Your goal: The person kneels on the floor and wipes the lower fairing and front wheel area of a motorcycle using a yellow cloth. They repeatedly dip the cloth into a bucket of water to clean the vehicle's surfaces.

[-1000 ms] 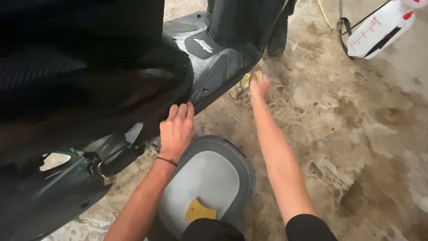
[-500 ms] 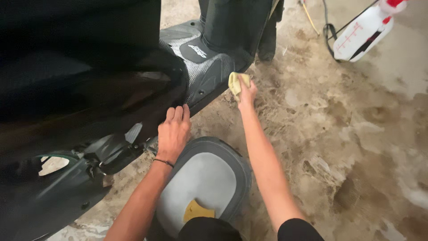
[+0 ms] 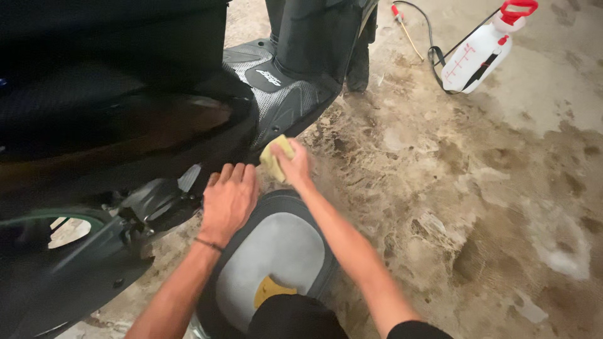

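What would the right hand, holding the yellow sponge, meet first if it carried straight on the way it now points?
The right hand points up and left, so its yellow sponge would likely meet the scooter's black side panel under the footboard first. It looks very close or already touching; depth is unclear.

Scooter (image 3: pixel 125 125) fills 9 to 12 o'clock, footboard (image 3: pixel 276 94) at 12. Stool (image 3: pixel 276 257) at 6, beside scooter's lower edge. Left hand (image 3: pixel 227 201) flat at stool's 11 o'clock edge, against scooter body. Right hand (image 3: pixel 294 164) just beyond stool at 12, gripping sponge (image 3: pixel 274 158) touching footboard underside. Sprayer (image 3: pixel 480 53) on floor (image 3: pixel 490 188) at 2 o'clock, hose (image 3: pixel 421 25) running toward 12.
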